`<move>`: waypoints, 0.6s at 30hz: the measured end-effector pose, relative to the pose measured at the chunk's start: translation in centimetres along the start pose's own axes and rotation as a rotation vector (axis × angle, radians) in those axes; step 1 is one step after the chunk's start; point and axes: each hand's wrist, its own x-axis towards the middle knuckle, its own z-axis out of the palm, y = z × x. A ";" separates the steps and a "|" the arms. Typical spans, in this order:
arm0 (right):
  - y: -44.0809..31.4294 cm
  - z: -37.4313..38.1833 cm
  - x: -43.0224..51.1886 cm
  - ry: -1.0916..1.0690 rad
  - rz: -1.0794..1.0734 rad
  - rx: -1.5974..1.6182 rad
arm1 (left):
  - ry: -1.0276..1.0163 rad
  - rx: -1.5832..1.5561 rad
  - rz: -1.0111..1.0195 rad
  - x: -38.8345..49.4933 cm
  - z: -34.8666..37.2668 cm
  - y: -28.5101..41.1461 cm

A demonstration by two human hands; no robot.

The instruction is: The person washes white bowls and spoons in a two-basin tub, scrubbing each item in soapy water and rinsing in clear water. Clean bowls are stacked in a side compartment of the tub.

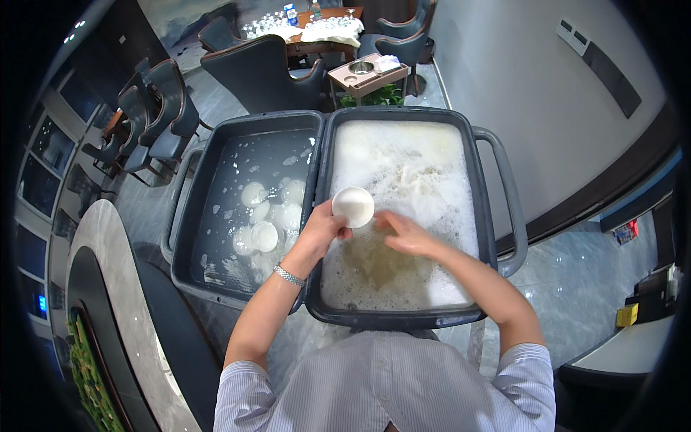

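A small white bowl [353,207] is held by its rim in my left hand [325,225], above the left edge of a grey plastic tub of foamy water [399,146]. Close to the bowl's right side, my right hand [406,233] is over the suds with its fingers spread and nothing seen in it. Brownish water shows through the foam below my hands. In the other grey tub [189,237], to the left, several small white bowls lie in clearer water, one white bowl [264,236] near their front.
Grey handles stick out at both outer sides, the right handle [510,200] near a wall. Beyond the tubs stand a small side table [367,81], dark armchairs [253,70] and a wooden table with glasses and a white cloth [337,33]. A curved stone-topped table [102,259] is at left.
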 end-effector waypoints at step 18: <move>-3.6 5.7 -4.1 -0.571 0.120 -0.660 | 0.599 0.813 0.013 -1.7 -14.7 -2.2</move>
